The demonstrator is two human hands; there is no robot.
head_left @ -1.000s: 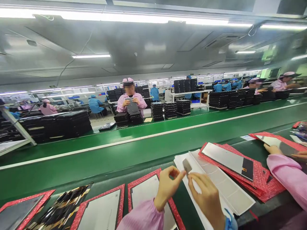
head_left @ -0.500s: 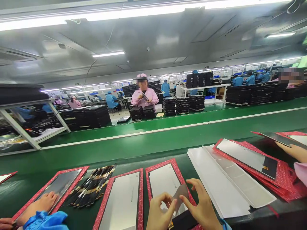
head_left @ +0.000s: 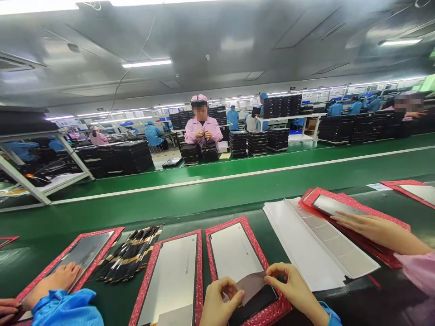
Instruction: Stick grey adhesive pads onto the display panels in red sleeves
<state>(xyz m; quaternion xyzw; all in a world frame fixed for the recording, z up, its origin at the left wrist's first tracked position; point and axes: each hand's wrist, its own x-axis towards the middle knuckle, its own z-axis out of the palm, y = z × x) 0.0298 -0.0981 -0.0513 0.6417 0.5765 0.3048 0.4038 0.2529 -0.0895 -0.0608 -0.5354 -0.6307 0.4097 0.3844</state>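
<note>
In the frame's lower centre, the left hand [head_left: 220, 302] and right hand [head_left: 291, 286], apart, each pinch one end of a grey film [head_left: 253, 285] between thumb and fingers, over a pale panel [head_left: 229, 253] on red wrap [head_left: 258, 245]; the panel's printed marks [head_left: 247, 254] are too small to read

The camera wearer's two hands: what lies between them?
In the head view, a thin grey film spans from the left hand to the right hand, over the dark end of a pale panel on red wrapping.
</note>
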